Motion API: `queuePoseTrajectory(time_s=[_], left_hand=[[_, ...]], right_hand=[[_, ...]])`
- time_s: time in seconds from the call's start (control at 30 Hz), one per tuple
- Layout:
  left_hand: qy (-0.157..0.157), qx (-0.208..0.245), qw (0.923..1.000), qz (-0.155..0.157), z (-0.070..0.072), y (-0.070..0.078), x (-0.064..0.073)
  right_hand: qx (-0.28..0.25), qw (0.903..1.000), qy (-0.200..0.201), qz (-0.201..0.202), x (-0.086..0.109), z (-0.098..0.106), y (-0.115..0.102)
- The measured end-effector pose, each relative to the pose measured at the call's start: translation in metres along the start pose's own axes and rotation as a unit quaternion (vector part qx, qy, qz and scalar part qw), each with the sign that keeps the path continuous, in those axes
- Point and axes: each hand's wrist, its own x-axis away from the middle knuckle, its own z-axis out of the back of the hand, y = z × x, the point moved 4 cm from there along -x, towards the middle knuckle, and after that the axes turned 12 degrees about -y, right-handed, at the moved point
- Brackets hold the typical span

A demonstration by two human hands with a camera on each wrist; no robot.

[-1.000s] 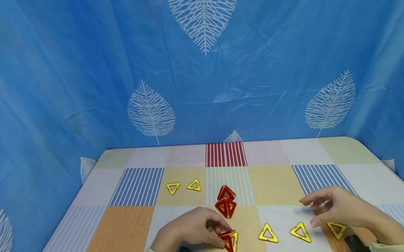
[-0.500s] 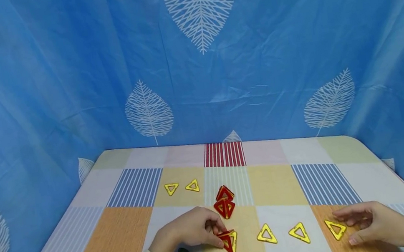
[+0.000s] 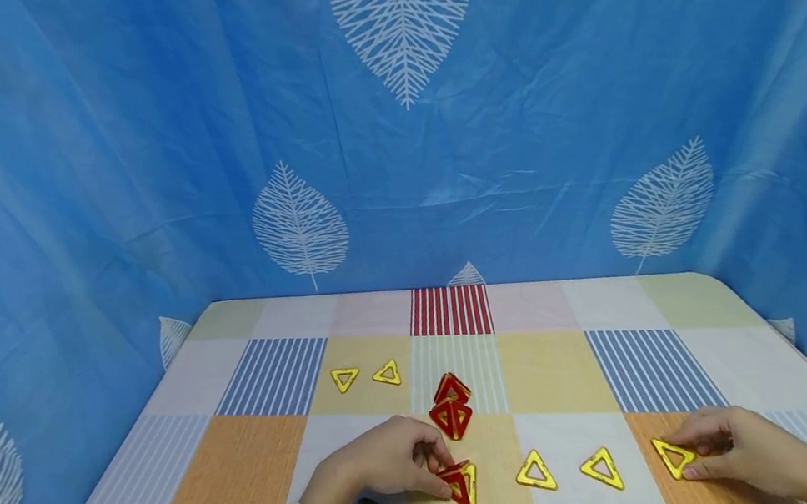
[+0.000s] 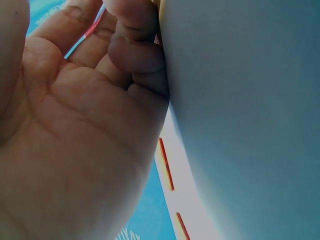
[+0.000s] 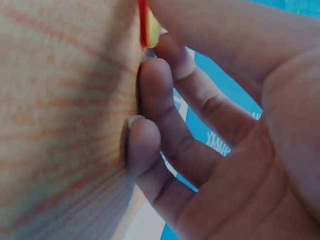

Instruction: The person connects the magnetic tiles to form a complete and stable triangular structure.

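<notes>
Across the head view, a worktop (image 3: 248, 464) covered in a patchwork cloth sits before a blue curtain with white leaf prints. The left hand (image 3: 384, 460) rests near the front edge, its fingers curled around a small red and yellow triangle cluster (image 3: 460, 483) that stands on the cloth. The right hand (image 3: 745, 449) lies at the front right, its fingertips pinching the edge of a flat yellow triangle (image 3: 672, 456) on an orange square. Between the two hands lie two more yellow triangles (image 3: 534, 472), well apart from each other. Just behind the left hand stands a red triangle stack (image 3: 452, 407), and farther back a pair of small yellow triangles (image 3: 366, 376) lies flat. From the left wrist view, the palm fills the frame with fingers (image 4: 135, 52) bent against the pale cloth; the piece itself is hidden. From the right wrist view, the fingers (image 5: 155, 100) press on orange cloth, and a red and yellow sliver (image 5: 148, 27) shows at the fingertips.
</notes>
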Motion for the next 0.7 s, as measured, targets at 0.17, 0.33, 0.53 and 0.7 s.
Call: queuePoseTrajectory(time_s=[0.17, 0.33, 0.53, 0.7], left_hand=[[0.001, 0.0, 1.0, -0.001, -0.001, -0.001, 0.0], [0.003, 0.002, 1.0, -0.007, -0.002, -0.002, 0.0], [0.006, 0.01, 0.9999, -0.005, -0.003, -0.003, 0.0], [0.005, 0.006, 0.9999, -0.006, -0.002, -0.004, -0.002]], right_hand=[[0.002, 0.9992, 0.034, -0.022, 0.0, -0.004, 0.0], [0.019, 0.9917, 0.09, -0.09, -0.003, -0.007, -0.001], [0.058, 0.983, 0.129, -0.118, -0.004, -0.007, -0.009], [0.052, 0.9817, 0.146, -0.111, -0.006, -0.009, -0.022]])
